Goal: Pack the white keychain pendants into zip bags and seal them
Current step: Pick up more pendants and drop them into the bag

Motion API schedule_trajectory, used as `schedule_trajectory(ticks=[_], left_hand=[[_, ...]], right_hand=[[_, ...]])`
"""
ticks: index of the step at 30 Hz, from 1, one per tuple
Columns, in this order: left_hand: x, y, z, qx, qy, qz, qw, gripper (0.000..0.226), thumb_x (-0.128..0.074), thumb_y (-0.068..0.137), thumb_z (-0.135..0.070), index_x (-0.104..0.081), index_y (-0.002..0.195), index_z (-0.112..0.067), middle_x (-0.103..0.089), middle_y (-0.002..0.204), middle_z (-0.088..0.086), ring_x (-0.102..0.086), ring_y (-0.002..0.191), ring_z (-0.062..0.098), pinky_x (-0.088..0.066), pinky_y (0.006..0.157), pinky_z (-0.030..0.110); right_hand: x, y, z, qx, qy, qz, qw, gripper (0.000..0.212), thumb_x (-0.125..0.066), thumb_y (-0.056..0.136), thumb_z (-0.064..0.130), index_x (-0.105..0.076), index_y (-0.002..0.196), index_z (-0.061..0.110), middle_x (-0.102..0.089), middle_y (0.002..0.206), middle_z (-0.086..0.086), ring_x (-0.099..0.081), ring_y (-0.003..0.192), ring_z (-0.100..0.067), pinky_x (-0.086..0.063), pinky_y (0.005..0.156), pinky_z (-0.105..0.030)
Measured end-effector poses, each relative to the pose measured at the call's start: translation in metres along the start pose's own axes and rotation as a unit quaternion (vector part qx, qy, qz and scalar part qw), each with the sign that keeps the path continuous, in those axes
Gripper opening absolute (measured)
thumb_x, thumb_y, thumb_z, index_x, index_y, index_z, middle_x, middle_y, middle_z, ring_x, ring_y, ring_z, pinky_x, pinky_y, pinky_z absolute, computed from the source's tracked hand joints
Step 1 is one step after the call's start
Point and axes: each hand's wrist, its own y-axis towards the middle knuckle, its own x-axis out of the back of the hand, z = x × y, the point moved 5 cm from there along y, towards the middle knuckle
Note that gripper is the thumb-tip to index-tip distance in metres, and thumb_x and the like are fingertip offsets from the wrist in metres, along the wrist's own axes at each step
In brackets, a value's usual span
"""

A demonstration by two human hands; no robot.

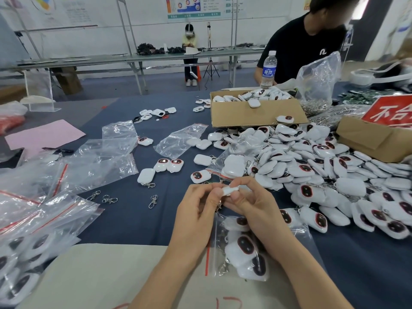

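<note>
Over blue table (133,219), left hand (196,210) and right hand (252,206) pinch one white pendant (229,190).

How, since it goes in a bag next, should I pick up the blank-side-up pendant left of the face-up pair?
Pinch the pendant across its left and right edges from above: it lies flat, back up. Its clasp trails toward you, so it should dangle free.

Head-worn view, angled forward-down, close over table (138,219)
</note>
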Motion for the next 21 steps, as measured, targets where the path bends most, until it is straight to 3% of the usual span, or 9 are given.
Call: schedule_trajectory(ticks=[3, 5, 8, 13, 21], left_hand=[[-0.0014, 0.0016, 0.0042, 0.031, -0.024, 0.031, 0.999, 0.020, -0.057, 0.102, -0.034, -0.069, 0.117, -0.032, -0.073, 0.110, -0.018, -0.068, 0.104, 0.000, -0.050, 0.084, 0.011], [0.0013, 0.0047, 0.0063, 0.046, -0.032, 0.033, 0.998, 0.023, -0.059, 0.101, -0.028, -0.066, 0.123, -0.029, -0.073, 0.109, -0.023, -0.068, 0.103, -0.004, -0.048, 0.083, 0.007], [0.0038, 0.0066, 0.0086, 0.047, -0.038, 0.039, 0.997, 0.028, -0.063, 0.100, -0.015, -0.067, 0.125, -0.028, -0.075, 0.110, -0.013, -0.069, 0.103, 0.005, -0.051, 0.086, 0.014], [0.0018, 0.0038, 0.0088, 0.033, -0.028, 0.036, 0.998, 0.024, -0.064, 0.098, -0.009, -0.070, 0.111, -0.028, -0.077, 0.100, -0.009, -0.071, 0.095, 0.010, -0.052, 0.082, 0.016], [0.0029, 0.0032, 0.0079, 0.019, -0.018, 0.020, 0.999, 0.024, -0.062, 0.099, -0.010, -0.071, 0.103, -0.032, -0.074, 0.089, -0.010, -0.067, 0.082, 0.006, -0.051, 0.076, 0.015]], right_hand=[[0.0011, -0.0011, -0.0001, 0.005, 0.003, 0.011, 1.000, 0.014, -0.056, 0.100, 0.002, -0.062, 0.104, 0.015, -0.075, 0.115, -0.002, -0.070, 0.112, -0.021, -0.054, 0.096, -0.026], [-0.0009, -0.0022, 0.0002, -0.006, 0.011, 0.037, 0.999, 0.023, -0.056, 0.101, 0.004, -0.062, 0.114, 0.022, -0.073, 0.123, 0.003, -0.066, 0.118, -0.017, -0.050, 0.103, -0.026], [-0.0015, -0.0005, -0.0023, -0.020, 0.004, 0.034, 0.999, 0.031, -0.057, 0.101, 0.007, -0.062, 0.125, 0.027, -0.075, 0.117, 0.003, -0.068, 0.116, -0.014, -0.052, 0.100, -0.024], [0.0032, 0.0031, -0.0071, -0.026, 0.032, -0.024, 0.999, 0.025, -0.056, 0.098, -0.004, -0.068, 0.113, 0.011, -0.078, 0.105, -0.004, -0.073, 0.103, -0.018, -0.056, 0.083, -0.018], [0.0047, 0.0030, -0.0053, -0.025, 0.037, -0.048, 0.998, 0.021, -0.059, 0.095, -0.005, -0.070, 0.105, 0.011, -0.079, 0.100, -0.005, -0.075, 0.097, -0.014, -0.056, 0.079, -0.017]])
